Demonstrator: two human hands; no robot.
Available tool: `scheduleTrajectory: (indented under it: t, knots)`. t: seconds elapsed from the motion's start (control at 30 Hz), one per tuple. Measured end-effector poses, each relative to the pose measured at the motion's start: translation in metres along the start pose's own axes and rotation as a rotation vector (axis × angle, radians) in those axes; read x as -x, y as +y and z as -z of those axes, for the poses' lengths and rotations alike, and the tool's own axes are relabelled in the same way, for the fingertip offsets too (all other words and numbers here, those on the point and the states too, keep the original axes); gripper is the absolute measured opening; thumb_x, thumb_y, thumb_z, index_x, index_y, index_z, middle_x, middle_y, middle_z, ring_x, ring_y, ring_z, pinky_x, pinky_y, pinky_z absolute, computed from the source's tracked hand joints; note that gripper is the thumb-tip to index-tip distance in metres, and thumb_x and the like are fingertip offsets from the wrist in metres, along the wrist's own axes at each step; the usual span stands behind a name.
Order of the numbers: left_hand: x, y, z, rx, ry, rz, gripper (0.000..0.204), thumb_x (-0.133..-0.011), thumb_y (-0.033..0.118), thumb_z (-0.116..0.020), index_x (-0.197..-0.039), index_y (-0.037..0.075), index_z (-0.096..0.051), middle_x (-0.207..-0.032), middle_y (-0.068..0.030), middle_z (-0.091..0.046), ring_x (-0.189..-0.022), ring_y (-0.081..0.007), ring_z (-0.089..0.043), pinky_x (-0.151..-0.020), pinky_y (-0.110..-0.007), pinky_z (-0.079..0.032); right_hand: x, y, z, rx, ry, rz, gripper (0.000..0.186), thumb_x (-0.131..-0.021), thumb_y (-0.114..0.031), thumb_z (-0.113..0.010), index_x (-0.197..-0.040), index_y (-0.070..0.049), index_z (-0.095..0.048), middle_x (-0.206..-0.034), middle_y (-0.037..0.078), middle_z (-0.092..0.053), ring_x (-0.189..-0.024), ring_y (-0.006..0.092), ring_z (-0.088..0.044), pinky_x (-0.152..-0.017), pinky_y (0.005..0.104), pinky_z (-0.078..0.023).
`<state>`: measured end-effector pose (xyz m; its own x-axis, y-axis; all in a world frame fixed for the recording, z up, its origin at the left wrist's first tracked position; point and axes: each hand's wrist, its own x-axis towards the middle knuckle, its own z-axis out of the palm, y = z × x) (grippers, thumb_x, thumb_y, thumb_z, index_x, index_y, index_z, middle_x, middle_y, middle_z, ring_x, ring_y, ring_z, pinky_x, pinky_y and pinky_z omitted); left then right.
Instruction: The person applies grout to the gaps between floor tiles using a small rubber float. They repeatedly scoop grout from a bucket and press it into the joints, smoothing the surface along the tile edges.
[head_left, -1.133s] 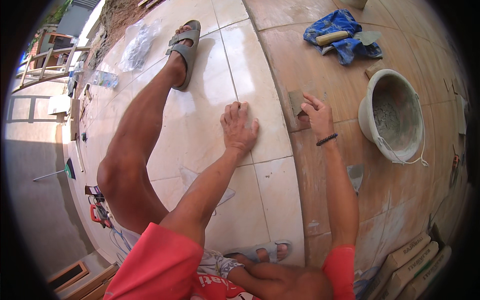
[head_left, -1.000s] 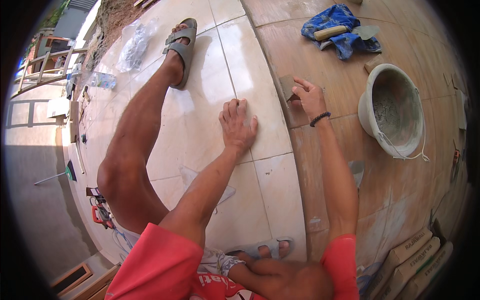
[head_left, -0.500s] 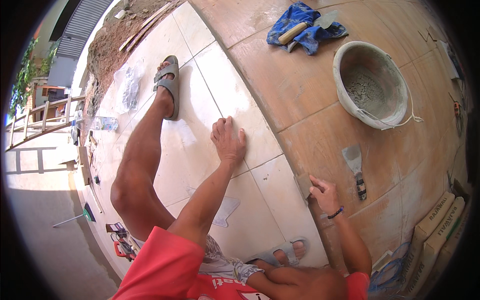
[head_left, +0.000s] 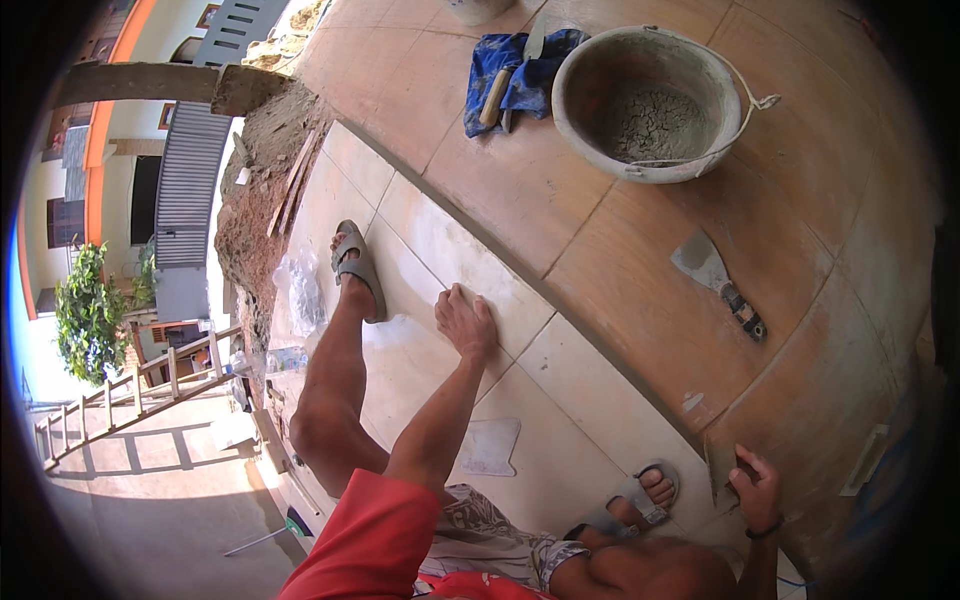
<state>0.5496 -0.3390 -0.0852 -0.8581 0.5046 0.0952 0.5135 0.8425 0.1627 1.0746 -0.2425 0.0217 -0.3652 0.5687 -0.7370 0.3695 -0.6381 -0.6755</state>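
From above, the left hand [head_left: 465,322] lies flat, fingers spread, on a pale floor tile [head_left: 440,250], arm straight. The right hand [head_left: 757,490] grips a small trowel [head_left: 718,472] at the brown floor's [head_left: 620,290] edge, beside the sandalled foot [head_left: 645,495].

Two sandals [head_left: 358,268] – one bucket [head_left: 650,100], one scraper [head_left: 718,280], one blue cloth [head_left: 515,70].

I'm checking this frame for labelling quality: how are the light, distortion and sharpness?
Head view: hard sunlight, with crisp shadows from the wooden ladder; tile joints bow toward the dark round rim; the grey mortar bucket and left hand look sharp; the right hand, near the rim, is dimmer and softer.
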Motion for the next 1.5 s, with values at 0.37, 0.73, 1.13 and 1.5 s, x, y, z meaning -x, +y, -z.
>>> scheduleTrajectory:
  t: [0.37, 0.73, 1.13, 1.5]
  knots:
    - [-0.045, -0.039, 0.040, -0.023, -0.423, -0.222, 0.056, -0.087, 0.031, -0.059, -0.133, 0.003, -0.048, -0.131, -0.0191, -0.048, -0.121, -0.0379, -0.045, -0.104, -0.050, -0.034, -0.010, 0.028, -0.018, -0.228, 0.091, 0.181, 0.043, -0.081, -0.010, -0.063, -0.120, 0.008, -0.060, -0.102, 0.004, -0.059, -0.088, 0.0097, -0.054, -0.079, 0.0246, -0.046]
    - [-0.025, 0.070, 0.220, -0.333, -0.845, -0.602, 0.049, -0.090, 0.025, -0.061, -0.133, 0.006, -0.050, -0.125, -0.0166, -0.057, -0.120, -0.0312, -0.051, -0.105, -0.044, -0.032, -0.018, 0.034, 0.005, -0.413, 0.117, 0.174, 0.048, -0.083, -0.013, -0.064, -0.126, 0.007, -0.056, -0.106, 0.003, -0.061, -0.092, 0.0069, -0.053, -0.081, 0.0211, -0.042]
    - [-0.041, 0.030, 0.428, -0.340, -0.410, -0.250, 0.042, -0.091, 0.019, -0.061, -0.130, 0.004, -0.052, -0.107, -0.0118, -0.065, -0.097, -0.0236, -0.063, -0.087, -0.038, -0.048, -0.026, 0.045, 0.012, -0.522, 0.136, 0.263, 0.047, -0.084, -0.014, -0.064, -0.126, 0.005, -0.057, -0.111, 0.003, -0.061, -0.090, 0.0062, -0.054, -0.077, 0.0208, -0.043]
    - [-0.006, 0.145, 0.349, -0.507, -0.754, -0.672, 0.046, -0.087, 0.017, -0.065, -0.130, 0.006, -0.053, -0.118, -0.0143, -0.061, -0.116, -0.0327, -0.052, -0.102, -0.042, -0.038, -0.004, 0.056, 0.025, -0.993, 0.108, 0.260, 0.049, -0.088, -0.016, -0.058, -0.131, 0.006, -0.050, -0.129, 0.014, -0.057, -0.116, 0.0206, -0.056, -0.098, 0.0329, -0.044]
